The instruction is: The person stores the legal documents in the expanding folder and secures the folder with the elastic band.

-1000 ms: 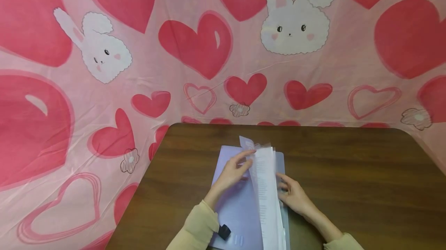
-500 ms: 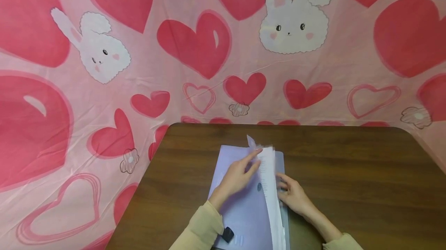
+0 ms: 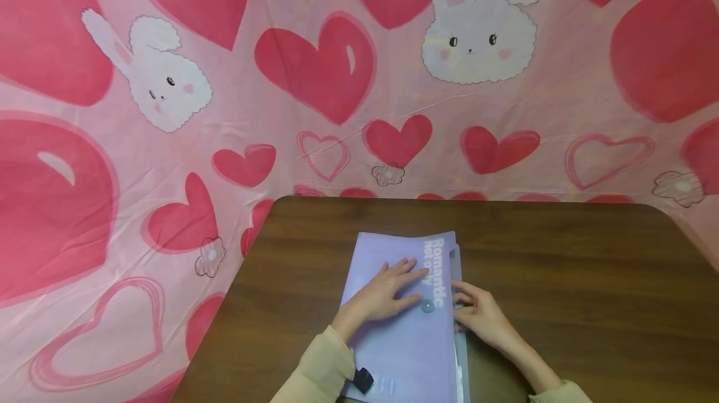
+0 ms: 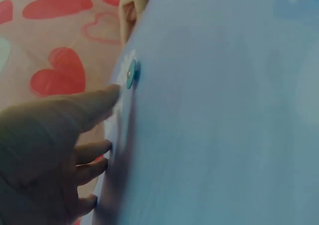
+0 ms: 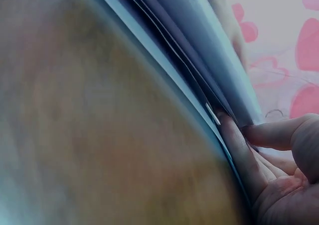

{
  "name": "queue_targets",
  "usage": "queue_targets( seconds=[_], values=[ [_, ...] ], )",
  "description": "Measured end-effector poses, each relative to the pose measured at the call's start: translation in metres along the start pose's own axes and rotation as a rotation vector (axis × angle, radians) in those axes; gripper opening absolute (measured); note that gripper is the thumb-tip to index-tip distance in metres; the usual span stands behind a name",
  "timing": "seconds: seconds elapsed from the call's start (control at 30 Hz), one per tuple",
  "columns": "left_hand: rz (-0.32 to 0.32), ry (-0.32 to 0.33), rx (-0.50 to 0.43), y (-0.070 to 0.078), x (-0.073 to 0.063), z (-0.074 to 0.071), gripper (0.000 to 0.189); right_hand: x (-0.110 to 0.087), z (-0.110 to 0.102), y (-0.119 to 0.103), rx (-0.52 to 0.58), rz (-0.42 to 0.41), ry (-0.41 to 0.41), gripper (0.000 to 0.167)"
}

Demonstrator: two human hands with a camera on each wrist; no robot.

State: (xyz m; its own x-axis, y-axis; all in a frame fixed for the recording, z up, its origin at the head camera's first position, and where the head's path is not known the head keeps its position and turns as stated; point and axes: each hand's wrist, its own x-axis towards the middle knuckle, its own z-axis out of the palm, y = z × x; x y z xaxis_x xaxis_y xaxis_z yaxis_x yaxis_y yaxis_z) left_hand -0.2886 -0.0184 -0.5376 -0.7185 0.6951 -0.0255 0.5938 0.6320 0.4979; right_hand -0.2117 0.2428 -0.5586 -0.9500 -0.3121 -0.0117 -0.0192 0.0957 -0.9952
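Observation:
A lilac plastic document folder [image 3: 399,347] lies closed over its papers on the table, with white lettering and a round teal button [image 3: 428,306] near its right edge. My left hand [image 3: 379,294] rests on the cover, fingers spread towards the lettering. In the left wrist view, the left fingertips [image 4: 102,145] lie along the cover close to the button. At the folder's right side, my right hand [image 3: 483,319] holds the edge. The right wrist view shows the thumb [image 5: 271,134] at the cover's rim and a finger [image 5: 241,153] in the gap between the layers.
The brown wooden table [image 3: 590,291] extends well to the right of the folder and behind it. A pink cloth [image 3: 393,97] with red hearts and white rabbits hangs behind the table. A small black device [image 3: 362,380] sits at my left cuff.
The cover and white sheets, earlier standing up at the right, have come down, so the lettering faces up. My left hand followed them, flattening onto the cover. The right hand stays at the edge.

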Motion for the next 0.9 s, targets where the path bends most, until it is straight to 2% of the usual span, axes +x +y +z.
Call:
queue_targets(
  seconds=[0.13,0.2,0.27,0.37,0.43,0.53,0.63,0.73,0.8,0.9],
  values=[
    [0.013,-0.045,0.040,-0.007,-0.011,-0.008,0.067,0.000,-0.006,0.001,-0.001,0.021,0.002,0.064],
    [0.052,-0.039,0.070,-0.019,-0.017,-0.009,0.068,0.000,-0.008,0.000,-0.005,0.037,0.007,0.063],
    [0.054,-0.052,0.067,-0.024,-0.024,-0.016,0.069,0.001,-0.009,0.000,-0.012,0.050,0.009,0.063],
    [0.013,-0.084,0.074,-0.029,-0.032,-0.026,0.072,0.002,-0.010,0.001,-0.023,0.055,0.006,0.062],
    [-0.054,-0.125,0.059,-0.025,-0.037,-0.037,0.078,0.002,-0.011,0.002,-0.026,0.049,-0.001,0.062],
    [-0.101,-0.158,0.075,-0.029,-0.040,-0.043,0.084,0.003,-0.013,0.002,-0.022,0.042,-0.011,0.062],
    [-0.108,-0.176,0.077,-0.033,-0.040,-0.045,0.089,0.004,-0.014,0.002,-0.015,0.046,-0.019,0.063],
    [-0.083,-0.177,0.065,-0.038,-0.039,-0.043,0.089,0.004,-0.016,0.002,-0.013,0.057,-0.021,0.064],
    [-0.060,-0.162,0.054,-0.043,-0.038,-0.040,0.087,0.004,-0.016,0.003,-0.013,0.064,-0.018,0.064],
    [-0.025,-0.102,0.026,-0.052,-0.038,-0.032,0.082,0.007,-0.018,0.004,-0.016,0.063,-0.019,0.063]
  ],
)
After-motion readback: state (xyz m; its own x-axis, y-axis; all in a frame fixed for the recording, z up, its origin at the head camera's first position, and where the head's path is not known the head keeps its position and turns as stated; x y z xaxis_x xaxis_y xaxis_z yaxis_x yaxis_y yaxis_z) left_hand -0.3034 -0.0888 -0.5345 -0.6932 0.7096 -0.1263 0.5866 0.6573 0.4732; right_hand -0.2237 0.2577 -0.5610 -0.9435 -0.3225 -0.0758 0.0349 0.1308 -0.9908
